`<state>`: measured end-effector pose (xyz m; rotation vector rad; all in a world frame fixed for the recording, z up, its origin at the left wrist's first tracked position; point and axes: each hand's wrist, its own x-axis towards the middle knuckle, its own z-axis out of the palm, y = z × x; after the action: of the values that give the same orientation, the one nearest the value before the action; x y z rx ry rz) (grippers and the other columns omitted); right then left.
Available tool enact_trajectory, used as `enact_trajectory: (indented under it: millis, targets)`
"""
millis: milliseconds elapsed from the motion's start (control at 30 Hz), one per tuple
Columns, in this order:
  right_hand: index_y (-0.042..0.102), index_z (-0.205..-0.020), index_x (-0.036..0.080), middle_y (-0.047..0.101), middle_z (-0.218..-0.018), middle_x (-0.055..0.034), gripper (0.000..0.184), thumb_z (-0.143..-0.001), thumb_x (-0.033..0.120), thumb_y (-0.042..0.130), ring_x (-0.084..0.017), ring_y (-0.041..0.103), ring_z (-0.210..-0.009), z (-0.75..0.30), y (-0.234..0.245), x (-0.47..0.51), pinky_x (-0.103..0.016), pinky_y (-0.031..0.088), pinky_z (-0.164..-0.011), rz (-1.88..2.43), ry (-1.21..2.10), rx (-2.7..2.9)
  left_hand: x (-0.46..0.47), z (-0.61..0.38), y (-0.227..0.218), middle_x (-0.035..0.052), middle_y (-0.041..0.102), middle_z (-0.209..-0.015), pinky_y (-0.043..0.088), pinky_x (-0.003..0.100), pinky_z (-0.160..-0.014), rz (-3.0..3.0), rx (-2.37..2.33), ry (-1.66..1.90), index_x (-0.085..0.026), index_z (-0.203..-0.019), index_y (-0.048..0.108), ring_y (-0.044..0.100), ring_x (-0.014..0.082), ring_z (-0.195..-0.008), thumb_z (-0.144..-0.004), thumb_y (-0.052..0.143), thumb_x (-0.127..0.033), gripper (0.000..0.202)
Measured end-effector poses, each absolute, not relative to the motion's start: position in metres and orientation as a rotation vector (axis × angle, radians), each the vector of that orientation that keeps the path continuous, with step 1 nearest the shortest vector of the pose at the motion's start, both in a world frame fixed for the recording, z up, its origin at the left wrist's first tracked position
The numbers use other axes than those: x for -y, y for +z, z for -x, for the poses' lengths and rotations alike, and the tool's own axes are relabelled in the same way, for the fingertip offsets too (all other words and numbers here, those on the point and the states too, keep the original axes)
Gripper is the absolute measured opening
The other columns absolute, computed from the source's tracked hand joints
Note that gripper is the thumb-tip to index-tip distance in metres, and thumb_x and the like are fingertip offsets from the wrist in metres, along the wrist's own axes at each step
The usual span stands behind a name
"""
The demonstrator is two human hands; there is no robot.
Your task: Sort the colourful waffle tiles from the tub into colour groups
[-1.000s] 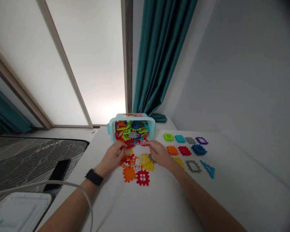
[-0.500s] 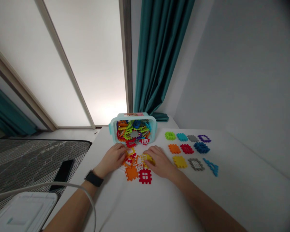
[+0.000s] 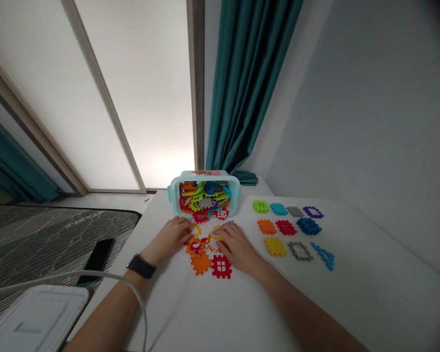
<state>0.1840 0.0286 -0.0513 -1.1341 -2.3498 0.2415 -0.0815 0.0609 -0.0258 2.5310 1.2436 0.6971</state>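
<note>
Our left hand (image 3: 171,237) and right hand (image 3: 240,248) bend over opposite sides of the loose tiles (image 3: 201,264) on the table (image 3: 212,313), near the tub (image 3: 237,193); we cannot tell whether either grips one.

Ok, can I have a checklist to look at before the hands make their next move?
1. Left hand at the pile of colourful toothed plastic pieces: ok.
2. Right hand at the pile too: ok.
3. Firm grip on a piece: cannot tell, the hands hide it.
4. Pile spread out flat: not ok, some pieces overlap.
5. Yellow toothed plastic square lying apart from the grey toothed plastic frame: ok.
6. Pale turquoise plastic box with its opening facing the person: ok.
</note>
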Motion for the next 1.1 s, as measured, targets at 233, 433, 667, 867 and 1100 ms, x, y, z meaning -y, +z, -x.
enact_trajectory:
  millis: [233, 433, 667, 867, 1100]
  targets:
    - [0.058, -0.122, 0.021, 0.064, -0.115, -0.0116, 0.031, -0.093, 0.014, 0.052, -0.028, 0.055, -0.11, -0.188, -0.053, -0.028, -0.048, 0.045, -0.097, 1.084, 0.231, 2.295, -0.062, 0.08, -0.032, 0.0077, 0.063, -0.104, 0.049, 0.039, -0.084, -2.276, -1.221, 0.78, -0.019, -0.105, 0.062, 0.059, 0.0232, -0.092, -0.078, 0.067, -0.018, 0.027]
    - [0.058, -0.122, 0.021, 0.065, -0.114, -0.0112, 0.033, -0.092, 0.01, 0.05, -0.028, 0.056, -0.11, -0.189, -0.053, -0.029, -0.048, 0.045, -0.096, 1.069, 0.218, 2.278, -0.059, 0.069, -0.036, 0.0058, 0.064, -0.096, 0.049, 0.033, -0.076, -1.98, -1.158, 0.973, -0.018, -0.117, 0.063, 0.058, 0.0195, -0.084, -0.084, 0.06, -0.021, 0.033]
    - [0.061, -0.105, 0.022, 0.067, -0.099, -0.0081, 0.015, -0.095, 0.018, 0.051, -0.026, 0.06, -0.098, -0.181, -0.042, -0.024, -0.043, 0.045, -0.09, 1.034, 0.277, 2.09, -0.041, 0.044, -0.019, 0.0004, 0.063, -0.079, 0.045, 0.024, -0.061, -1.47, -0.986, 1.014, -0.016, -0.093, 0.063, 0.056, 0.0127, -0.067, -0.083, 0.069, -0.037, 0.024]
    - [0.057, -0.082, 0.022, 0.063, -0.081, -0.0024, 0.014, -0.094, 0.026, 0.051, -0.02, 0.059, -0.079, -0.171, -0.032, -0.015, -0.033, 0.044, -0.075, 1.053, 0.568, 1.881, -0.026, 0.023, -0.02, -0.0032, 0.059, -0.069, 0.036, 0.02, -0.05, -1.333, -0.952, 1.014, -0.016, -0.089, 0.061, 0.048, 0.0077, -0.052, -0.08, 0.074, -0.047, 0.035]
    - [0.054, -0.074, 0.021, 0.057, -0.07, 0.0026, 0.021, -0.091, 0.034, 0.056, -0.015, 0.054, -0.067, -0.164, -0.034, -0.014, -0.027, 0.041, -0.064, 1.106, 0.935, 1.67, -0.023, 0.02, -0.019, -0.0037, 0.057, -0.063, 0.035, 0.02, -0.053, -1.371, -0.957, 0.962, -0.016, -0.078, 0.057, 0.047, 0.008, -0.053, -0.081, 0.073, -0.05, 0.038]
